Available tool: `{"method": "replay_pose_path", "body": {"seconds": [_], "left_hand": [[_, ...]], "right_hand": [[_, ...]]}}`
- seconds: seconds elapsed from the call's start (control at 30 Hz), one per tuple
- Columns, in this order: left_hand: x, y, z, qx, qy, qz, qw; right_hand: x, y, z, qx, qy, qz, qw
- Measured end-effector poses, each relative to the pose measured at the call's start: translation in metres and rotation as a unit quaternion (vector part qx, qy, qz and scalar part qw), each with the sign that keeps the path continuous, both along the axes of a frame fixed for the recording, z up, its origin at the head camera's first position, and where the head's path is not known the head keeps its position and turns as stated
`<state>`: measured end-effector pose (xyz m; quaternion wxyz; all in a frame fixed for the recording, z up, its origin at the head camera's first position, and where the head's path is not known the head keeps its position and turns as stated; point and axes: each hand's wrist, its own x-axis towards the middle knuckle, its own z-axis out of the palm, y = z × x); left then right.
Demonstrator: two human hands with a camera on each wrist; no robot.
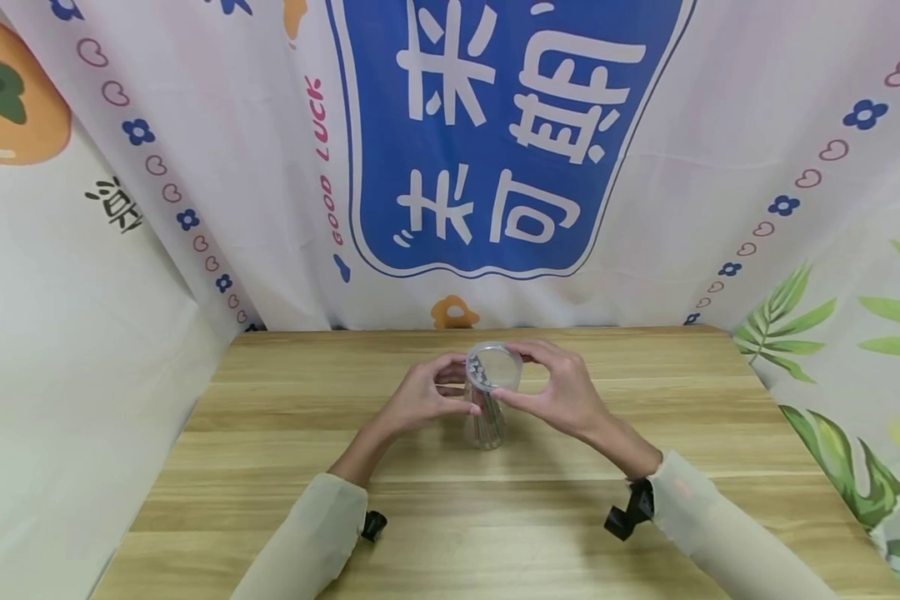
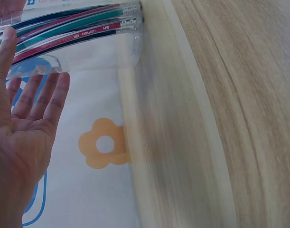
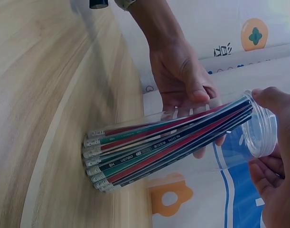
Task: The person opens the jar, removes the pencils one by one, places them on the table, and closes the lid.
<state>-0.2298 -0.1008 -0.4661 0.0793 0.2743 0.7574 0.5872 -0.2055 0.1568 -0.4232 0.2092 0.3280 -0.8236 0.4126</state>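
Note:
A clear plastic jar (image 1: 487,433) stands upright on the wooden table, with several pencils (image 3: 168,142) leaning inside it. Red, green and dark barrels show through the wall, their eraser ends down at the base. My left hand (image 1: 426,395) holds the jar's body from the left, thumb on the near side and fingers round the far side. At the top, my right hand (image 1: 566,390) grips the round clear lid (image 3: 263,130) between thumb and fingers. In the left wrist view the left palm (image 2: 23,137) faces the jar.
The wooden tabletop (image 1: 450,533) spreads out around the jar. Behind its far edge hangs a printed curtain (image 1: 285,275) with a blue panel, and more printed cloth flanks both sides. Black wrist cameras (image 1: 630,510) are strapped at both sleeves.

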Motion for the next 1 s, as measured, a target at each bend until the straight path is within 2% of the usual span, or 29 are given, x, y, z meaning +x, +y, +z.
{"method": "replay_pose_path", "body": {"seconds": [0.17,0.3,0.47,0.6,0.8,1.0], "left_hand": [[-0.001,0.001,0.0,-0.001,0.005,-0.005,1.0],[-0.001,0.0,0.0,0.0,0.0,-0.002,1.0],[0.0,-0.001,0.0,0.002,-0.005,-0.002,1.0],[0.0,0.0,0.001,0.002,-0.006,-0.003,1.0],[0.0,0.001,0.001,0.002,-0.005,-0.002,1.0],[0.0,0.0,0.0,0.007,-0.005,-0.001,1.0]], "right_hand": [[-0.006,0.005,-0.002,-0.006,-0.025,0.021,0.9994],[-0.012,0.008,-0.002,-0.014,-0.074,0.064,0.9951],[-0.021,0.014,0.001,-0.026,-0.145,0.129,0.9808],[-0.029,0.019,0.001,-0.035,-0.184,0.171,0.9673],[-0.035,0.022,0.0,-0.045,-0.2,0.203,0.9573],[-0.03,0.02,0.002,-0.047,-0.189,0.2,0.9603]]}}
